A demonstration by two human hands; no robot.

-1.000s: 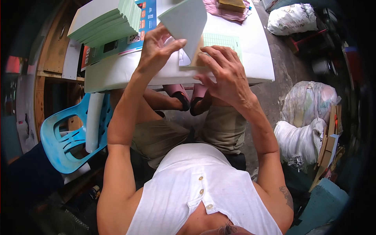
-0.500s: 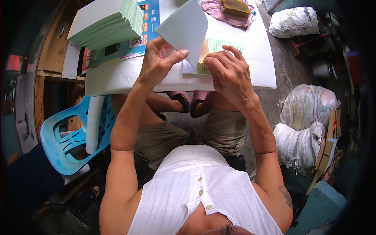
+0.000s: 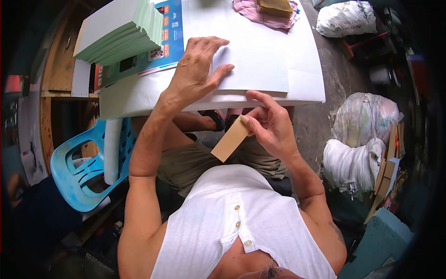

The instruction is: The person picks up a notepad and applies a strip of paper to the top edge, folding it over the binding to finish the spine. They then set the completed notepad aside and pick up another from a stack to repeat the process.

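Observation:
A small tan strip of card (image 3: pixel 231 138) is pinched at its upper end by my right hand (image 3: pixel 272 123), just past the table's near edge and over my lap. My left hand (image 3: pixel 197 69) lies at the left edge of a white paper pad (image 3: pixel 255 67), thumb and fingers apart, nothing gripped. The pad lies flat, white side up, near the front of the white-covered table (image 3: pixel 302 79). To the left stands a tall stack of pads (image 3: pixel 123 35) with pale green edges, on a printed blue poster sheet (image 3: pixel 173 42).
At the table's far side a brownish block (image 3: pixel 275 6) sits on a pink cloth (image 3: pixel 251 10). A blue plastic chair (image 3: pixel 69 186) with a white roll (image 3: pixel 111 153) is at left. White sacks (image 3: pixel 348 22) and filled bags (image 3: pixel 364 121) line the right-hand floor.
The lifted white sheet now lies flat, covering the green-lined page. My right hand has drawn back toward me with the tan strip. My left hand has let go of the sheet.

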